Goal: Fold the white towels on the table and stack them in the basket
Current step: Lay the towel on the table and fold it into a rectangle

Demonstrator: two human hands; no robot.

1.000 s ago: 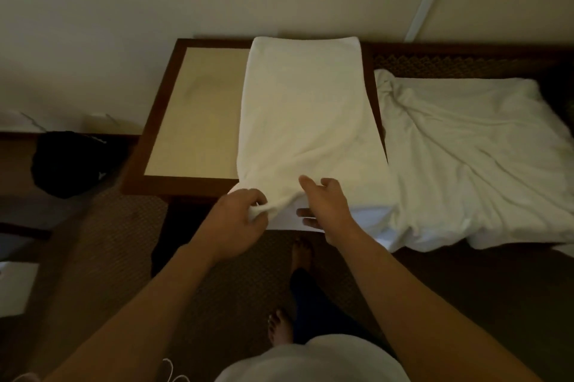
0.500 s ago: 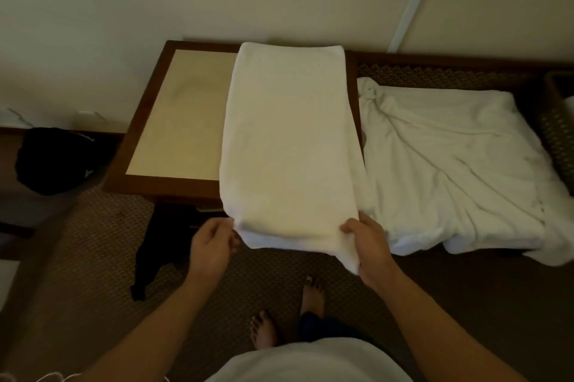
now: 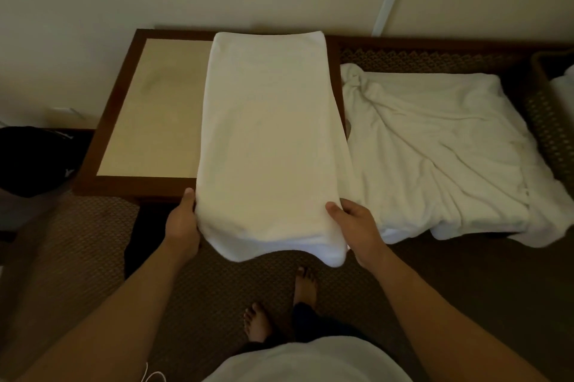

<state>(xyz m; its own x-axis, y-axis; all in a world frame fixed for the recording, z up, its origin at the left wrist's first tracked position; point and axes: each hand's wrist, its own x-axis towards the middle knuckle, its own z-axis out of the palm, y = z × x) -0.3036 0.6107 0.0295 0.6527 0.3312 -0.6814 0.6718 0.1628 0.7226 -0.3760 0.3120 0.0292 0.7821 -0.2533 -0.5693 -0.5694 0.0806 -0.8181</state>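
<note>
While the soft folded towel [image 3: 267,145] lies long across the wood-framed worktop [image 3: 149,114], left hand [image 3: 181,226] and right hand [image 3: 357,229] grip its overhanging corners beside a crumpled towel [image 3: 435,145].

The person wears a white top [image 3: 306,363] and dark trousers [image 3: 306,319], with bare forearms and bare feet [image 3: 256,324].

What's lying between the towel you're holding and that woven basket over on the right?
In the head view, a crumpled white towel lies spread between the long towel held by both hands and the basket at the right edge.
</note>
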